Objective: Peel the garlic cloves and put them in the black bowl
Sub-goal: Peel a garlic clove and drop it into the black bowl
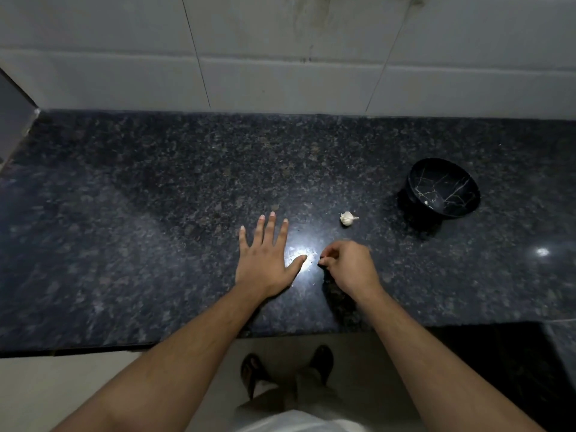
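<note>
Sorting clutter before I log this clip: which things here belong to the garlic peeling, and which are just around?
Job: garlic; black bowl; left hand, flat; right hand, fingers curled.
Around: granite counter; tiled wall.

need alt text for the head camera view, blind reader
Seen from above, a person's left hand lies flat and spread on a dark granite counter while the right hand, fingers curled, hangs just above it; whether it holds anything is unclear. A garlic bulb lies beyond the right hand, with a black bowl farther right near a tiled wall.
</note>
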